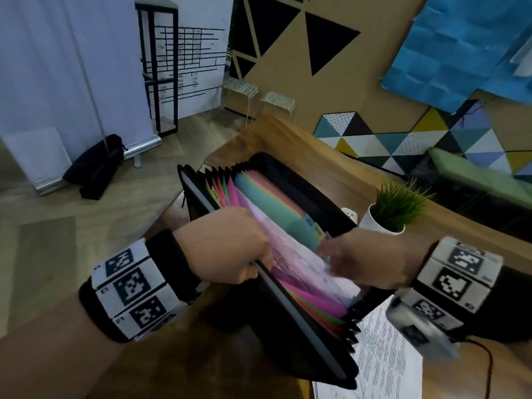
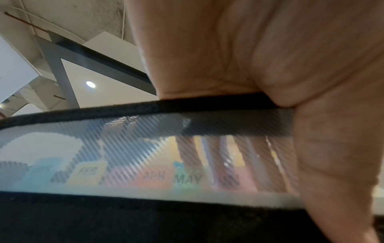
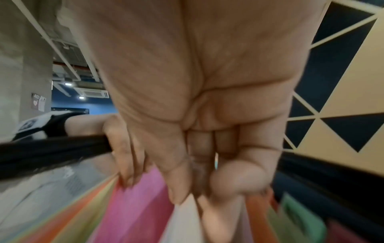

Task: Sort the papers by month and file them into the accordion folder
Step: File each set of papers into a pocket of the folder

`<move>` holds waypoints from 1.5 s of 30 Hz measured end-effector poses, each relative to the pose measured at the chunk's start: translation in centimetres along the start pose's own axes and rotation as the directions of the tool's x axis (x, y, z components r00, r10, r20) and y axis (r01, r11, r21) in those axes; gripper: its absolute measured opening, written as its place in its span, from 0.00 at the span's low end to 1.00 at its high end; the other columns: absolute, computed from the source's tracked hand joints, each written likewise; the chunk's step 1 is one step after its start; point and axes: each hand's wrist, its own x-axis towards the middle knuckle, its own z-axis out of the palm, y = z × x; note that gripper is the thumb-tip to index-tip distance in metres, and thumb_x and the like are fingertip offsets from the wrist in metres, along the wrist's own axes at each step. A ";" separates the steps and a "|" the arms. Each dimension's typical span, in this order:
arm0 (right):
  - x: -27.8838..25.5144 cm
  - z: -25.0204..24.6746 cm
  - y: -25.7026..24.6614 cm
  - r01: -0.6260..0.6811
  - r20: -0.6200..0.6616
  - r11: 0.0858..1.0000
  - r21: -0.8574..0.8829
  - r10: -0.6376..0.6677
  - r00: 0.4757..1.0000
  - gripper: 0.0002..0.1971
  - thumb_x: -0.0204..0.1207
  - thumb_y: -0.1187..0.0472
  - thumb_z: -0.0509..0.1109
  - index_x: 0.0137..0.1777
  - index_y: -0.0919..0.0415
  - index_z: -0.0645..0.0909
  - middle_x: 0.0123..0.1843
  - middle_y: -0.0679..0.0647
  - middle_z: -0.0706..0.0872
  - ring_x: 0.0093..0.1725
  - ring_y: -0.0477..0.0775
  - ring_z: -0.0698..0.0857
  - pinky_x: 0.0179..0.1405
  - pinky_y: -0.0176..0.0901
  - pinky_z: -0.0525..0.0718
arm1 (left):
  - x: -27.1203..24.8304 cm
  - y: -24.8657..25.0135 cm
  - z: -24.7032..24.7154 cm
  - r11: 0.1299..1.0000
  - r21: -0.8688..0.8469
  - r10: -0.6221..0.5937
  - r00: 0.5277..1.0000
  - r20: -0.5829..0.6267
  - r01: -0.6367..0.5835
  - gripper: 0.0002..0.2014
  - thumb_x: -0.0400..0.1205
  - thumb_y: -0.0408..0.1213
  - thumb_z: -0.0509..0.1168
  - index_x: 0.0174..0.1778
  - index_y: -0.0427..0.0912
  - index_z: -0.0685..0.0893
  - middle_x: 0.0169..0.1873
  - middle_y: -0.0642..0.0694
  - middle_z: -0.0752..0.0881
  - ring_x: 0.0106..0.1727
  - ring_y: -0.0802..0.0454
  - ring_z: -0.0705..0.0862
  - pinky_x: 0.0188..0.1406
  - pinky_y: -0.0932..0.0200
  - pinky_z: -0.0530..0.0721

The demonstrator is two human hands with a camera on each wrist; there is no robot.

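Note:
A black accordion folder (image 1: 290, 344) stands open on the wooden table (image 1: 288, 133), its coloured dividers fanned out. My left hand (image 1: 227, 243) grips the top edge of the folder's front wall (image 2: 104, 111), thumb outside and fingers (image 3: 124, 161) inside. Month tabs such as MAY (image 2: 188, 179) show through the mesh front pocket. My right hand (image 1: 365, 260) pinches a white printed sheet (image 1: 305, 263) that sits partly down between the pink dividers (image 3: 135, 205). The pinched sheet (image 3: 182, 226) hangs below the fingertips in the right wrist view.
More printed papers (image 1: 383, 364) lie on the table just right of the folder, under my right wrist. A small potted plant (image 1: 394, 208) stands behind the folder's right end. A cable (image 1: 486, 367) runs off the right wrist. The table's left edge is close to the folder.

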 end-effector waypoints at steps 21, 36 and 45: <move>-3.5 9.4 -1.6 0.147 -0.596 0.801 0.581 0.296 0.746 0.15 0.71 0.64 0.72 0.50 0.42 0.78 0.36 0.41 0.85 0.37 0.39 0.83 0.39 0.34 0.80 | 0.9 0.7 -0.6 0.999 0.034 -0.037 0.999 0.025 0.037 0.12 0.77 0.51 0.64 0.55 0.60 0.84 0.84 0.55 0.46 0.83 0.59 0.42 0.81 0.54 0.44; -4.6 22.2 10.0 -0.364 0.068 0.162 0.917 0.837 0.544 0.27 0.68 0.47 0.75 0.64 0.56 0.76 0.67 0.63 0.78 0.62 0.62 0.79 0.61 0.57 0.79 | 1.8 0.7 -0.3 0.998 0.003 -0.059 0.993 -0.106 0.060 0.14 0.72 0.52 0.71 0.54 0.66 0.87 0.61 0.70 0.82 0.61 0.67 0.82 0.54 0.63 0.81; -2.4 34.7 11.2 -0.799 0.525 -0.092 0.594 0.798 0.298 0.68 0.35 0.27 0.76 0.73 0.66 0.57 0.64 0.69 0.75 0.59 0.66 0.80 0.59 0.62 0.81 | 1.7 1.4 -0.3 0.995 -0.051 -0.087 0.992 -0.096 0.082 0.11 0.71 0.54 0.69 0.48 0.65 0.89 0.57 0.64 0.86 0.36 0.62 0.88 0.26 0.64 0.83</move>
